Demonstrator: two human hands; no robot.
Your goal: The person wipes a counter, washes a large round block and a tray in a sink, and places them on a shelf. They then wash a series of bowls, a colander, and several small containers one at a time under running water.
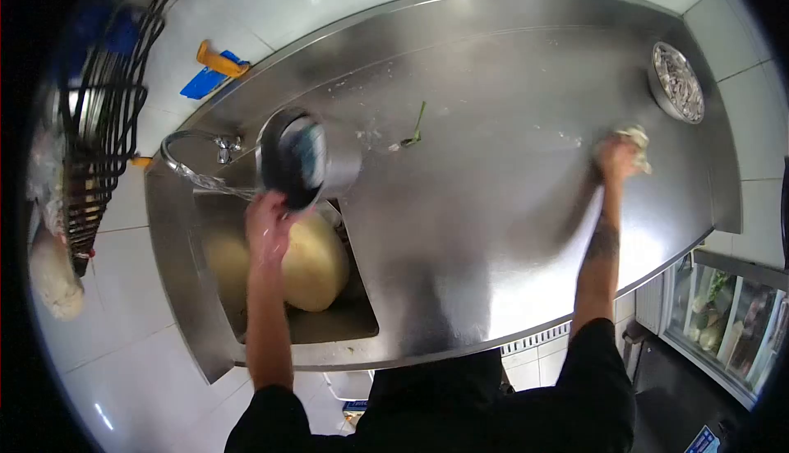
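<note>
The left hand (267, 225) is closed around the rim of a dark round pot (292, 157), tipped on its side above the near edge of the sink (215, 331), just beside the running tap (193, 145). The right hand (615, 157), arm stretched straight out, is clenched on a pale crumpled cloth (637, 145) pressed to the smooth, shiny steel counter (493, 231), well to the right of the sink. A large, pale, rounded lump (316, 264) lies in the sink basin below the pot.
</note>
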